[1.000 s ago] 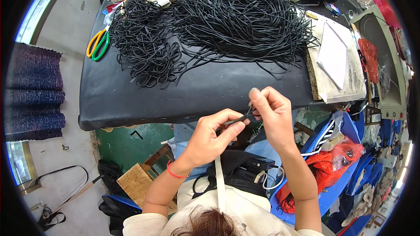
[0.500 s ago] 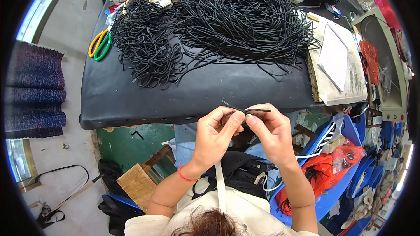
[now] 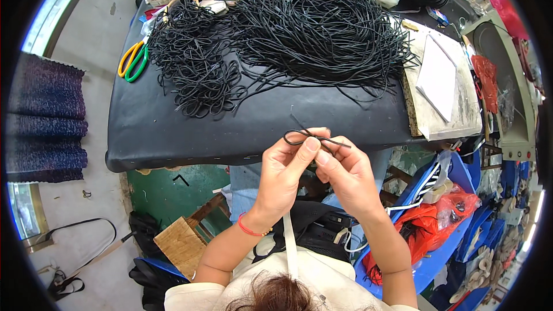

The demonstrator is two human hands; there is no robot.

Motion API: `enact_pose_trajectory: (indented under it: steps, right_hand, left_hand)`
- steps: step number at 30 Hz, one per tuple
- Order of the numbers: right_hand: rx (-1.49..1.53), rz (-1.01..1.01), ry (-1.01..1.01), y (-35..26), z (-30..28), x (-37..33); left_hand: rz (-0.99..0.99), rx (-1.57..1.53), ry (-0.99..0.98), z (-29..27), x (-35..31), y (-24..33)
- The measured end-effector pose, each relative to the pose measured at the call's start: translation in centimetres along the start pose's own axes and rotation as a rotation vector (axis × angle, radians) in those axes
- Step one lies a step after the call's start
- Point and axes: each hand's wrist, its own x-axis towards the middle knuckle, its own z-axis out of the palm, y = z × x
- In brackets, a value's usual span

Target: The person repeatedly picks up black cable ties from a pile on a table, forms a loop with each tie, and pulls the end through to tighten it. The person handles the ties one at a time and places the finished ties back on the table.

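A thin black cord (image 3: 290,132) is bent into a loop, with loose ends sticking out, just off the table's front edge. My left hand (image 3: 290,167) pinches it where the strands cross, and the loop stands out above that thumb. Close beside it, my right hand (image 3: 347,175) pinches the cord too, with one end poking out past its fingers. The fingertips hide the crossing itself. On the black table (image 3: 173,138) lie a small heap of looped black cords (image 3: 193,63) and a much larger pile of straighter black cords (image 3: 322,29).
Scissors (image 3: 137,64) with yellow and green handles lie at the table's left edge. A pale board (image 3: 466,112) bearing white sheets (image 3: 438,78) rests at the right. Below it is a blue container (image 3: 426,273) holding red plastic bags (image 3: 417,236). A wooden stool (image 3: 180,246) stands at lower left.
The left-hand loop now stands larger and clearer above my left thumb. My right fingertips have shifted slightly down and left, and the cord's right end tilts downward more.
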Motion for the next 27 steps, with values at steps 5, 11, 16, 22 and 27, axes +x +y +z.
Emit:
enact_pose_trajectory:
  steps: [5,11,16,22,27]
  right_hand:
    - [-0.395,-0.244,0.168,-2.7,-1.3,-0.2]
    - [-0.251,-0.092,-0.069,-2.5,-0.4,1.9]
    - [-0.124,-0.052,0.000,-1.4,-0.1,1.6]
    - [0.022,0.045,0.020,-0.9,-0.3,1.6]
    - [0.029,0.090,0.045,-1.2,-0.1,1.5]
  left_hand:
    - [-0.096,0.148,-0.158,-1.3,0.8,1.7]
    - [-0.124,0.184,-0.214,-1.0,0.1,1.6]
    - [-0.148,0.132,-0.188,-0.9,-0.2,1.7]
    - [-0.173,0.129,-0.187,-1.3,-0.5,1.3]
    - [-0.159,0.127,-0.204,-1.3,-0.8,1.5]
